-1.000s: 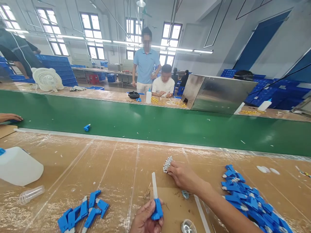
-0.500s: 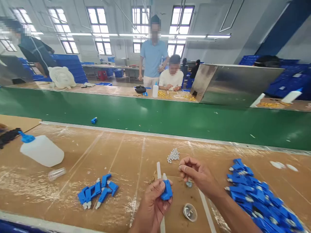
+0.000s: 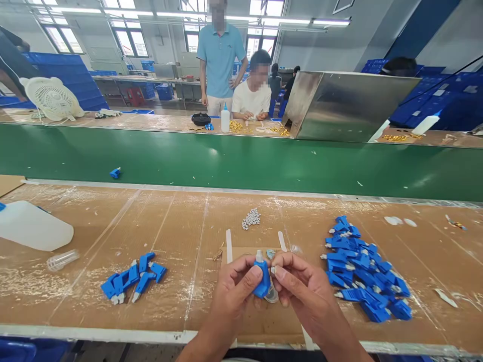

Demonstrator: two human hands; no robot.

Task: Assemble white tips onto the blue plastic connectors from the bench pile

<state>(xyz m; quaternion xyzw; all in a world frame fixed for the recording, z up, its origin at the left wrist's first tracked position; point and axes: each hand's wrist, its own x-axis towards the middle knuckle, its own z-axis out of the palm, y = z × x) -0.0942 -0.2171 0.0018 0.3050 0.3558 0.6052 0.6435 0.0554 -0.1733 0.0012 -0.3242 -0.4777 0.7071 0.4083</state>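
My left hand (image 3: 241,281) is closed around a blue plastic part (image 3: 263,281) whose pale tip points up. Close to its right side, my right hand (image 3: 298,281) pinches a small grey piece (image 3: 273,270) between thumb and forefinger. Whether that piece touches the blue part I cannot tell. Partly hidden behind the hands is a small clear cup (image 3: 271,294). Farther back lies a heap of small grey pieces (image 3: 251,219). A large pile of blue parts (image 3: 362,266) is to the right, and a smaller group of blue parts (image 3: 133,276) to the left.
A white bottle (image 3: 37,226) lies on its side at left, near a clear plastic tube (image 3: 63,260). Beyond the table runs a green belt (image 3: 211,161) carrying one blue part (image 3: 115,173). Across it, a seated person (image 3: 252,95) works beside a standing person (image 3: 221,55).
My right hand has come down and left to the blue part, bringing a small grey piece beside it. The camera view has tilted down and shifted right.
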